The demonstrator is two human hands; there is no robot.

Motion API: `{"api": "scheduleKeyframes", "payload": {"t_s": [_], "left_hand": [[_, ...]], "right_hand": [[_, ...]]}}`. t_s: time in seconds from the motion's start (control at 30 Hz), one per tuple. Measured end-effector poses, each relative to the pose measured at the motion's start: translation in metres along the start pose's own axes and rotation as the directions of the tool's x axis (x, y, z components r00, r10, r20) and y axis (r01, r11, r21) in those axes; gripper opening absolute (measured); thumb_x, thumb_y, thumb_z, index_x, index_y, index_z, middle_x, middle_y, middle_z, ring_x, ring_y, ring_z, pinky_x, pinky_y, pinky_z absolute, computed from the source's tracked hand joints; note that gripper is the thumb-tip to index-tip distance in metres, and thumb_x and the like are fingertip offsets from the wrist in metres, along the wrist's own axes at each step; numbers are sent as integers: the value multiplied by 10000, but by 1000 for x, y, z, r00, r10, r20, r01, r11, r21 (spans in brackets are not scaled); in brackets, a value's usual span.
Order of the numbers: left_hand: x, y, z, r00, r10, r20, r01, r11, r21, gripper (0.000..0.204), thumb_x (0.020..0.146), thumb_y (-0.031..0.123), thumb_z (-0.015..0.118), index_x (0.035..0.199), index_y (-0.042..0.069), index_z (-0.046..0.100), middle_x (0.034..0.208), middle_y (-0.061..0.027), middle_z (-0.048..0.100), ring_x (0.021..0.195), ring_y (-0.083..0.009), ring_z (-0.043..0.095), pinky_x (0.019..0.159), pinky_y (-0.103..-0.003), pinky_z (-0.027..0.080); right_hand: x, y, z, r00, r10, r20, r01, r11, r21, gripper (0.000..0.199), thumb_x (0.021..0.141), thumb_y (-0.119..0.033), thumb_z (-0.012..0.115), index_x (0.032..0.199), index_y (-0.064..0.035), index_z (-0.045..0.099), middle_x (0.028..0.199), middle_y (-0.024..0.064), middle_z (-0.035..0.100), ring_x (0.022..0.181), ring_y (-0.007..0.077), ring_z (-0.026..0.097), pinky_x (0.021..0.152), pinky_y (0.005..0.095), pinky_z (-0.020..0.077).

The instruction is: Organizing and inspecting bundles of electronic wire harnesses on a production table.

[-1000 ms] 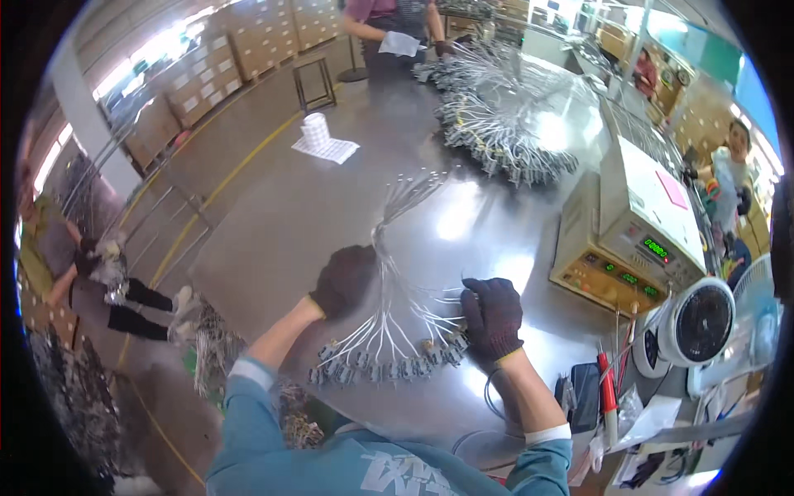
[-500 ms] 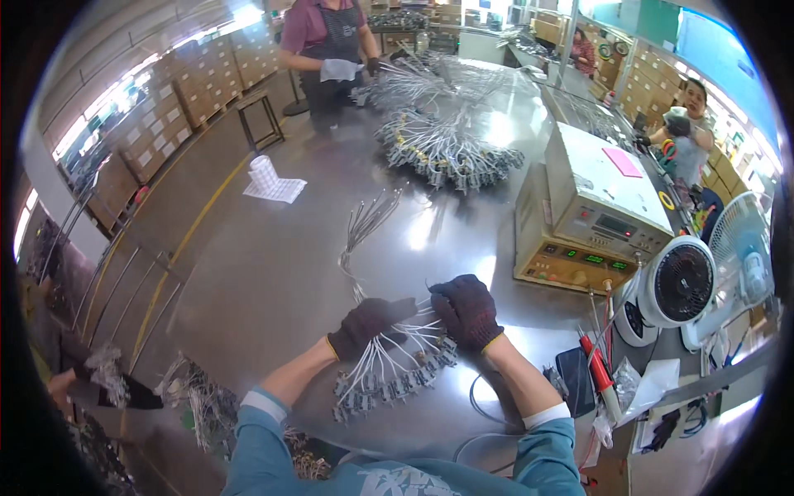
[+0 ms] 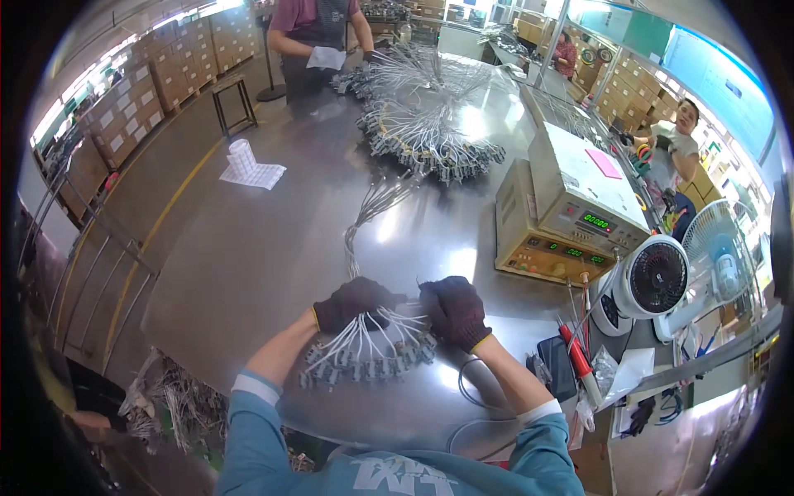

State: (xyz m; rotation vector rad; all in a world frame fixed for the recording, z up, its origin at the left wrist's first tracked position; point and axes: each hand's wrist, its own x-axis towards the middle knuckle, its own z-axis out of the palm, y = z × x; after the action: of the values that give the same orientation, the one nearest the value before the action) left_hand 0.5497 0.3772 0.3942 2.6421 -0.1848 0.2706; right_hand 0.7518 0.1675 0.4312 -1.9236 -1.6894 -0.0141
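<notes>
Both hands wear dark knitted gloves with yellow cuffs. My left hand (image 3: pixel 357 304) is closed around a bundle of white cables (image 3: pixel 361 332). The cables fan out below it to a row of grey connectors (image 3: pixel 368 362) on the metal table (image 3: pixel 240 273). Their other ends (image 3: pixel 379 207) stretch away from me across the tabletop. My right hand (image 3: pixel 455 312) is closed beside the bundle's right side, fingers curled. What its fingertips hold, if anything, is hidden from view.
Large fanned piles of cables with connectors (image 3: pixel 438 145) lie farther back. To the right stand two stacked test instruments (image 3: pixel 571 211), a white fan (image 3: pixel 657 277), a red-handled probe (image 3: pixel 579 360) and a dark phone-like slab (image 3: pixel 557 368). A roll of labels (image 3: pixel 241 161) sits left. Other people work beyond.
The whole view has shifted a little, moving the scene leftward. The connectors now lie in a flatter row below my left hand. The upper instrument's display shows lit green digits.
</notes>
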Motion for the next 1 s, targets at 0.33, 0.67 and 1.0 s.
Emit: {"api": "scheduleKeyframes", "payload": {"t_s": [0.33,0.67,1.0], "left_hand": [[-10,-18,8,978,199,-64,-205,973,-103,623,927,304,803,1511,182,626,1139,-68,765,1059,-313,733,992,-480,553],[-2,-27,25,906,349,-239,-361,933,-6,628,945,167,710,1564,197,603,1108,-148,724,1006,-351,693,869,-488,562],[22,-56,31,892,394,-220,-410,912,-31,496,1001,209,709,1490,143,660,1181,-149,726,1073,-353,694,916,-484,563]], "right_hand": [[-23,12,1,1000,-9,-26,14,982,189,249,1031,-205,607,1170,-47,740,1031,161,734,968,374,686,861,490,552],[-34,22,-1,994,-85,-62,89,994,59,301,1119,-178,494,1232,-18,724,1027,174,696,927,340,704,855,451,569],[-25,29,0,971,224,84,-239,928,287,494,1151,-326,418,1288,47,711,1182,175,685,1049,296,697,923,432,568]]}}
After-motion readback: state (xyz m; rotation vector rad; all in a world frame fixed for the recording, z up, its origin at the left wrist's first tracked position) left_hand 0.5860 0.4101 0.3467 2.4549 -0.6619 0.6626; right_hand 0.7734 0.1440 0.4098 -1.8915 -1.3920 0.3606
